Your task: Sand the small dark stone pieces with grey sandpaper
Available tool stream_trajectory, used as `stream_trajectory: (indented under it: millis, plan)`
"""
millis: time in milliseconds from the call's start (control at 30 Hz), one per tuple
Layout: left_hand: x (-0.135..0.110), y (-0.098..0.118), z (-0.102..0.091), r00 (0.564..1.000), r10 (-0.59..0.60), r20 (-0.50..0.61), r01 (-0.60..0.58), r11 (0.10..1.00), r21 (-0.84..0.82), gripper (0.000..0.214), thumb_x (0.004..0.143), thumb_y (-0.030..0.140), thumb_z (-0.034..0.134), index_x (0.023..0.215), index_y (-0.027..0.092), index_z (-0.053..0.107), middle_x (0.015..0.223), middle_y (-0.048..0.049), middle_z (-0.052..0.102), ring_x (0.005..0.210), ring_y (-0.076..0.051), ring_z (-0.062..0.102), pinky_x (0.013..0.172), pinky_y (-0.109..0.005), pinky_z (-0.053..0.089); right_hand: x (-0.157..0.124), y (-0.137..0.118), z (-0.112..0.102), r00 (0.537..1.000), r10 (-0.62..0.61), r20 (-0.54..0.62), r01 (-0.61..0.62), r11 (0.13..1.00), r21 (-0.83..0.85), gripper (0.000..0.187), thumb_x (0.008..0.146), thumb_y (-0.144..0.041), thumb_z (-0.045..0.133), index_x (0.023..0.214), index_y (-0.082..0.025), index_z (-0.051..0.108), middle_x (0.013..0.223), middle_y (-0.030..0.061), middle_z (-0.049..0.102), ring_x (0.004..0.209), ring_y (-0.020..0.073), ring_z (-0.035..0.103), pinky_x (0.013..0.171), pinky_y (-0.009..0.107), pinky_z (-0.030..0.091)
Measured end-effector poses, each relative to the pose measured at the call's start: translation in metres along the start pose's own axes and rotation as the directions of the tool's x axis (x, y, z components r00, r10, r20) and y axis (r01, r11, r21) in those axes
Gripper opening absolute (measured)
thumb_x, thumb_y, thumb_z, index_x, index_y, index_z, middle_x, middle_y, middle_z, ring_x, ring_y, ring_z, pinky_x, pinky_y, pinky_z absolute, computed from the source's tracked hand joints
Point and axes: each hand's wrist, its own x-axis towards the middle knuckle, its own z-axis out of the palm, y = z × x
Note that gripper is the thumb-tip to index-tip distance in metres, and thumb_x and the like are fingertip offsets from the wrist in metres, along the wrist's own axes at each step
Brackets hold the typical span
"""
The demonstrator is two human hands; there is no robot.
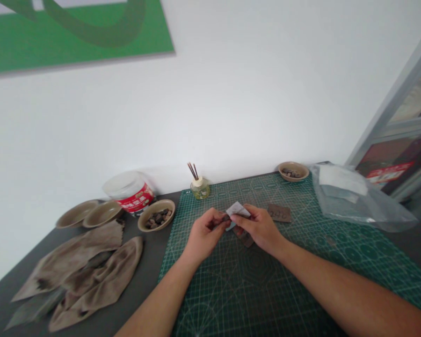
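Over the green cutting mat (217, 276), my left hand (205, 234) is closed, pinching a small dark stone (226, 218) between thumb and fingers. My right hand (261, 229) grips a folded pale sheet of sandpaper (237, 209), which is against or very near the stone. The fingers hide part of both. Under my right hand a dark brown sheet (246, 238) lies on the mat, partly covered. Just beyond that hand rests a brown rectangular sheet (279, 213) with "240" handwritten on it.
Left of the mat stands a bowl of small stones (156, 216), with two more bowls (103, 214), a white-lidded jar (129, 191) and stained brown cloths (91, 271). A reed diffuser (199, 187) stands near the wall. Rightward are another bowl (293, 172) and a clear plastic bag (358, 199).
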Motion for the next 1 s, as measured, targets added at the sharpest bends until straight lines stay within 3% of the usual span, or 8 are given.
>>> stream_trajectory:
  millis: [300,533,767,900,1000]
  plan:
    - [0.0,0.001,0.001,1.0,-0.014,-0.022,0.013,0.999,-0.038,0.016,0.079,0.029,0.068,0.081,0.018,0.056,0.072,0.0007,0.063,0.066,-0.013,0.059,0.062,-0.024,0.045,0.004,0.008,-0.002,0.996,0.089,0.006,-0.089,0.995,0.037,0.028,0.08,-0.042,0.065,0.087,-0.015,0.069,0.068,0.0012,0.067,0.054,0.0117,0.059,0.053,0.023,0.049]
    - [0.001,0.004,0.001,1.0,0.011,-0.013,-0.012,0.997,-0.081,0.026,0.082,0.026,0.066,0.106,0.019,0.06,0.076,-0.0007,0.065,0.07,-0.015,0.063,0.067,-0.027,0.049,0.005,0.009,-0.004,0.998,0.038,-0.055,-0.039,0.999,-0.024,0.026,0.082,-0.042,0.064,0.086,-0.016,0.067,0.067,0.0008,0.066,0.053,0.0127,0.059,0.051,0.023,0.047]
    - [0.003,0.001,0.002,0.999,-0.047,0.02,0.051,0.969,-0.24,0.033,0.079,0.023,0.067,0.11,0.018,0.057,0.076,-0.0013,0.068,0.073,-0.016,0.067,0.071,-0.03,0.053,0.001,0.004,-0.004,0.993,-0.079,-0.084,0.062,0.981,-0.183,0.023,0.087,-0.039,0.06,0.09,-0.018,0.068,0.076,0.0021,0.066,0.059,0.0136,0.06,0.054,0.023,0.047]
    - [0.003,0.003,0.0,0.998,-0.068,0.002,0.068,0.995,-0.075,0.021,0.077,0.027,0.07,0.094,0.017,0.063,0.071,0.0009,0.066,0.065,-0.013,0.062,0.063,-0.024,0.049,-0.003,-0.002,-0.002,0.965,-0.26,-0.043,0.225,0.899,-0.375,0.015,0.087,-0.033,0.062,0.085,-0.02,0.07,0.083,0.0033,0.065,0.076,0.0161,0.062,0.069,0.026,0.048]
    - [0.002,0.003,-0.003,0.998,-0.06,-0.037,0.061,0.998,0.032,0.017,0.075,0.029,0.072,0.084,0.017,0.064,0.07,0.0021,0.064,0.062,-0.011,0.058,0.058,-0.021,0.045,-0.004,-0.005,-0.002,0.949,-0.314,-0.007,0.284,0.867,-0.41,0.012,0.087,-0.029,0.062,0.087,-0.021,0.071,0.084,0.0028,0.065,0.079,0.016,0.062,0.073,0.027,0.047]
